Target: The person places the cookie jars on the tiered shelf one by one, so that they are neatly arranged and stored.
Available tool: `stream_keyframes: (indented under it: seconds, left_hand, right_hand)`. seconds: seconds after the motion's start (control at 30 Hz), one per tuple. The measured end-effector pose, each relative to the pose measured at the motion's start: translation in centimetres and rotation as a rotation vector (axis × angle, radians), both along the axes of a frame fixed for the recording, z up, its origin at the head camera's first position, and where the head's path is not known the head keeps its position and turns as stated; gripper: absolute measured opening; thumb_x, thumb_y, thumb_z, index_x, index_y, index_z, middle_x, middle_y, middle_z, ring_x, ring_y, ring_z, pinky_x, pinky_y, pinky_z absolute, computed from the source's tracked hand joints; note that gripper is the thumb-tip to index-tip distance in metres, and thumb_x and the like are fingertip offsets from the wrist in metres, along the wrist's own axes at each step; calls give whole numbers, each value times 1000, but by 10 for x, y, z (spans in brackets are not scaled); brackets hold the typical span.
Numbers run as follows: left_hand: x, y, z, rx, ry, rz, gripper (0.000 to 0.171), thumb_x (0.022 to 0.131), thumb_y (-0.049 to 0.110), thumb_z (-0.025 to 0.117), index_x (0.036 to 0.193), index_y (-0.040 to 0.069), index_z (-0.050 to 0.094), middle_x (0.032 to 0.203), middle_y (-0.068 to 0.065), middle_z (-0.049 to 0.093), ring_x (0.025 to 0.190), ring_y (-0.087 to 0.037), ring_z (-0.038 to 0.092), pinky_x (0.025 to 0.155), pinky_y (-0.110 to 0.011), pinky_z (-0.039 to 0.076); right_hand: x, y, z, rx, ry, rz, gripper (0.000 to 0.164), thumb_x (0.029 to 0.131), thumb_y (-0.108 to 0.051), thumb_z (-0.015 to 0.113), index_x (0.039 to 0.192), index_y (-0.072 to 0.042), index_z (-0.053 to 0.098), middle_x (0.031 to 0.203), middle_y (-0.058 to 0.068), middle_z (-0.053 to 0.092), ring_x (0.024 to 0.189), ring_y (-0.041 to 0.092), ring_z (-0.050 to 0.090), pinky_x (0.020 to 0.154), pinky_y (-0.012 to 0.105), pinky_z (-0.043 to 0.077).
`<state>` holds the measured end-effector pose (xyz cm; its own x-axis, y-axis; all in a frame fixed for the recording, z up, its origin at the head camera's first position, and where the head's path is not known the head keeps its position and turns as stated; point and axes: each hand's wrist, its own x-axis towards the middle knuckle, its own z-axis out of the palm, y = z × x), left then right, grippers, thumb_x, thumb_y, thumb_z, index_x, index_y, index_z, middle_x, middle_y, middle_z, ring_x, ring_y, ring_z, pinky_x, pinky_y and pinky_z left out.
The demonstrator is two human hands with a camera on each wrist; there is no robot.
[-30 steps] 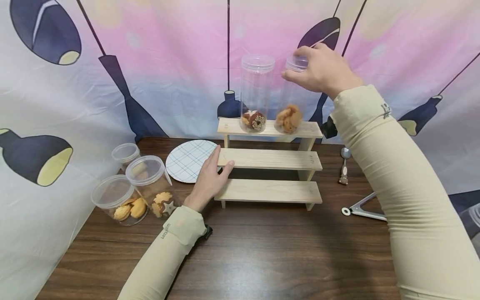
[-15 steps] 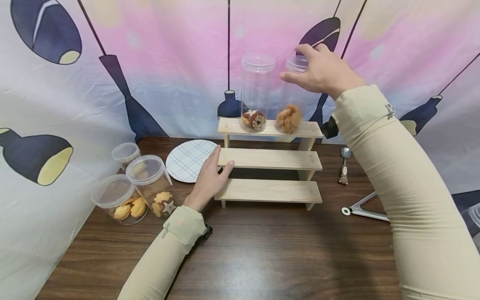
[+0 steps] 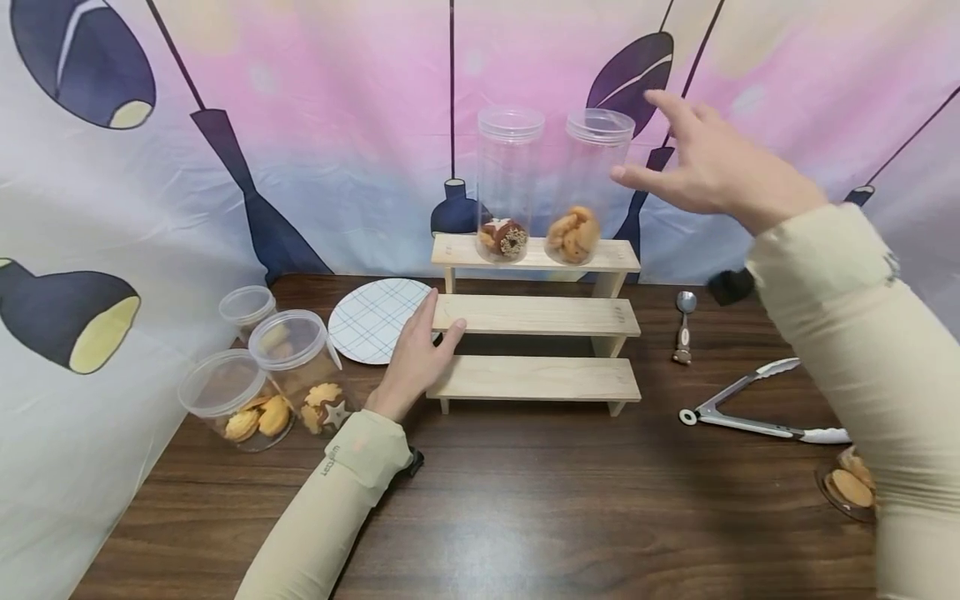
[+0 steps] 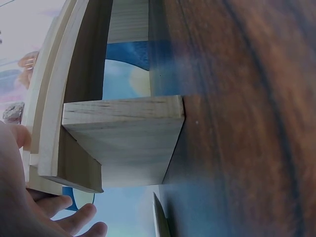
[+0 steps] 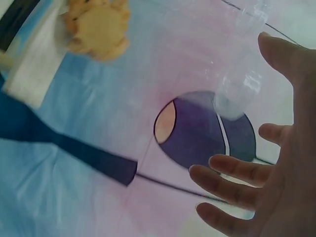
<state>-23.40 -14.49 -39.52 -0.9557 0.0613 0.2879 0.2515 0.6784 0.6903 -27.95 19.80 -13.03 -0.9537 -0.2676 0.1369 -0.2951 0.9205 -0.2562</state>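
The left hand (image 3: 416,358) rests against the left end of a three-tier wooden rack (image 3: 536,377), its thumb over the edge of the middle shelf (image 3: 551,317) and its fingers extended along the side; the left wrist view shows the other fingers relaxed beyond that end. The right hand (image 3: 708,167) is raised well apart from the left, fingers and thumb spread, just beside the right tall jar (image 3: 581,183). The thumb tip overlaps that jar's edge in the head view, and whether they touch cannot be told. This jar stands upright on the right part of the top shelf (image 3: 618,254), with golden cookies (image 3: 575,236) at its bottom. The left tall jar (image 3: 510,179) stands upright near it on the same shelf, holding brown and decorated cookies. Both are clear and lidded. The rack stands on a dark wooden table (image 3: 525,517). Left of it lies a checked plate (image 3: 371,321), its right edge partly covered by the left hand. Nearer the left edge stand three lidded jars: a wide jar (image 3: 225,387) with yellow cakes, a taller jar (image 3: 296,354) with star and flower cookies, and a small jar (image 3: 246,310) behind them. Right of the rack lie a spoon (image 3: 683,327) and spread tongs (image 3: 750,426); a container (image 3: 851,487) of round cookies is partly hidden by the right sleeve (image 3: 847,333).
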Motion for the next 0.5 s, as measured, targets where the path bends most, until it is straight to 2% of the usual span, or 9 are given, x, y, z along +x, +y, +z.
stream_keyframes:
  seconds: [0.2,0.3,0.4,0.5]
  left_hand:
    - [-1,3,-2,6,4,-9,78,102,52,45,160,7,19,163,-18,24,149,-34,25,121,-46,22]
    - [-1,5,-2,6,-2,-15,79,102,53,45,160,7,19,163,-17,23,149,-34,25,121,-47,22]
    - [-2,6,-2,6,-10,-21,79,101,54,44,160,8,18,163,-17,23,149,-34,25,121,-47,22]
    - [-2,7,-2,4,-14,-23,80,101,55,44,160,8,17,163,-16,22,149,-34,24,121,-47,22]
  right_hand:
    - [34,53,-18,37,39,-31,95,93,-62,56,161,-32,-4,151,36,28,121,55,44,91,76,31]
    - [53,79,-28,64,68,-81,94,93,-60,56,162,-30,-1,147,38,32,119,56,44,88,75,31]
    - [72,101,-41,108,123,-151,95,93,-61,56,162,-25,1,142,39,35,119,58,42,88,77,30]
    - [92,121,-58,102,214,-203,93,94,-62,54,162,-18,7,139,41,35,116,58,39,90,75,30]
